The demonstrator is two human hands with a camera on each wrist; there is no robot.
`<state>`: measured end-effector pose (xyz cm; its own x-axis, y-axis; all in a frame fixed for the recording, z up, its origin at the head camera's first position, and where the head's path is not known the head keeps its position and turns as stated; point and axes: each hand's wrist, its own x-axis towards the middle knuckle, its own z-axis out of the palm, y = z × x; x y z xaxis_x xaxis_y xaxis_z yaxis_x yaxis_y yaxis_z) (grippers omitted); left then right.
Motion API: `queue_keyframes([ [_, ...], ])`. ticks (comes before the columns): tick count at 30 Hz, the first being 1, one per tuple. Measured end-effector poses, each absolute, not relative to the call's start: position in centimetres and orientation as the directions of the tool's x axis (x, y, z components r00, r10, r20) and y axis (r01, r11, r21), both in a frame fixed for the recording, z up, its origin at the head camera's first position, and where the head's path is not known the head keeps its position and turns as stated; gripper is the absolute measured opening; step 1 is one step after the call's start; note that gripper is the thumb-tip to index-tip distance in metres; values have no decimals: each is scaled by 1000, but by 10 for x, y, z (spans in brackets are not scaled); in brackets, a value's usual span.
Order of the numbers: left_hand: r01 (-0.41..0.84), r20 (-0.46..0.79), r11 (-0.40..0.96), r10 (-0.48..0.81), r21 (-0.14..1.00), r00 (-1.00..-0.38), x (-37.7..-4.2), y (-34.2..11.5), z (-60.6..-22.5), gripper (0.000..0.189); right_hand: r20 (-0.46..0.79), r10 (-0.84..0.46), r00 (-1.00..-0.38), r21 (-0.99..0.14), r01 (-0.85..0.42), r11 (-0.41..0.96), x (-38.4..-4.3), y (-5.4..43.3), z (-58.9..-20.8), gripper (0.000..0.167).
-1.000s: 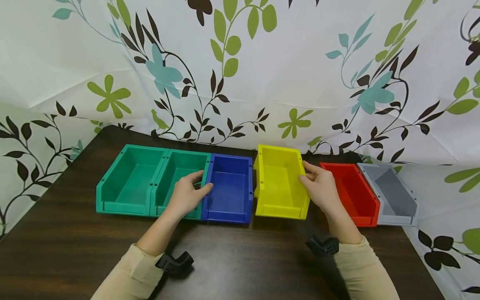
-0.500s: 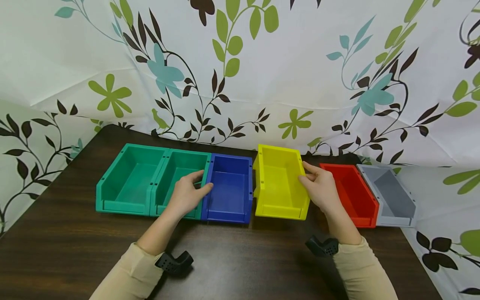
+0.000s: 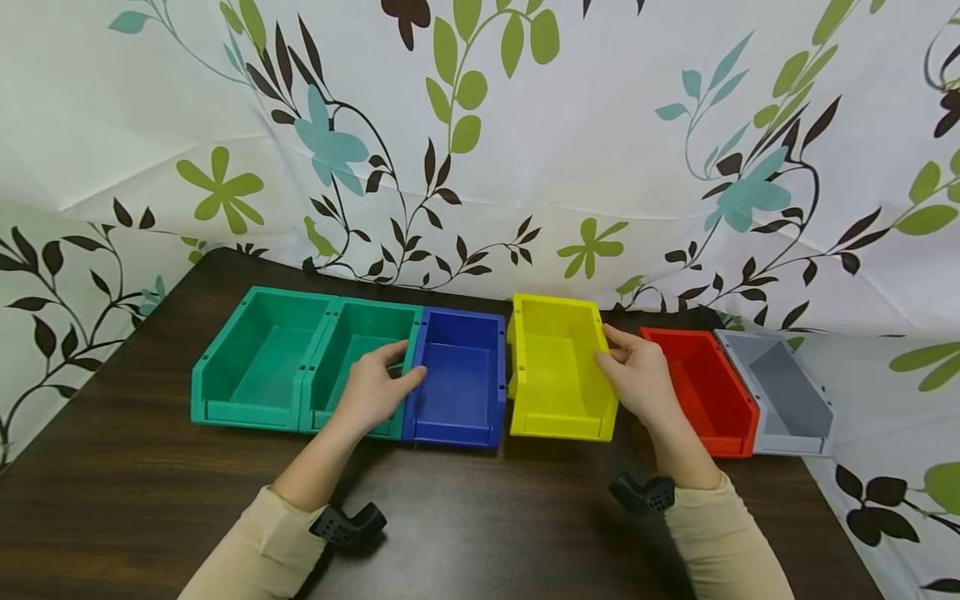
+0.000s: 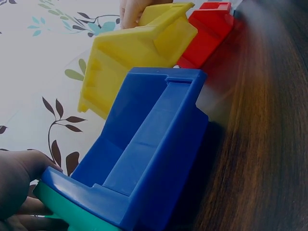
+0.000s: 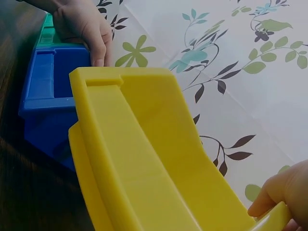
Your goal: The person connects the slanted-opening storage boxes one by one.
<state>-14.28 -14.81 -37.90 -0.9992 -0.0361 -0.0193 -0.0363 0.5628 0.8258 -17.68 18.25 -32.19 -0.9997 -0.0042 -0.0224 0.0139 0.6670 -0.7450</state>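
My right hand (image 3: 641, 379) pinches the right wall of a yellow storage bin (image 3: 558, 358), thumb inside and fingers outside. The bin is raised above the table, and a gap separates it from the blue bin (image 3: 457, 383) on its left. With my left hand (image 3: 371, 387) I grip the touching side walls of the blue bin and the narrower green bin (image 3: 356, 329). In the left wrist view, the thumb lies on the blue rim and the fingers reach into the green bin. Both lower bins stand on the table.
A wider green bin (image 3: 262, 358) stands at the far left, against the narrower one. To the right are a red bin (image 3: 701, 379) and a grey bin (image 3: 787, 387), side by side. Behind the dark wooden table (image 3: 480, 517) hangs a leaf-patterned cloth (image 3: 480, 200).
The yellow bin has tilted and sunk slightly in my right hand, its back edge now a little lower in the head view. My left hand stays put.
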Motion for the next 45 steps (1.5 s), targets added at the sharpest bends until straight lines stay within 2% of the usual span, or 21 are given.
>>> queue_keyframes([
  [9,-37,-20,559,-36,828,-999,-143,-149,-380,62,0,-39,-999,-684,-29,729,-180,177,-312,52],
  [14,-38,-22,563,-34,826,-999,-143,-149,-380,62,-24,-45,-999,-661,-18,750,-179,178,-319,54],
  [17,-36,-21,567,-33,823,-999,-144,-149,-379,62,3,-71,-997,-628,-57,776,-178,180,-324,56],
  [22,-39,-25,572,-32,819,-999,-144,-149,-380,62,146,-205,-968,-490,-250,835,-171,167,-323,68],
  [25,-40,-26,572,-33,819,-999,-144,-149,-381,62,201,-379,-903,-398,-429,811,-167,151,-319,69],
  [29,-37,-20,572,-37,819,-999,-144,-148,-381,62,170,-569,-805,-353,-589,727,-166,133,-319,65],
  [33,-36,-20,572,-34,820,-999,-144,-147,-381,62,122,-601,-790,-364,-599,713,-167,126,-321,62],
  [45,-39,-22,563,-37,825,-999,-145,-148,-380,62,121,-601,-790,-366,-598,713,-170,123,-330,63],
])
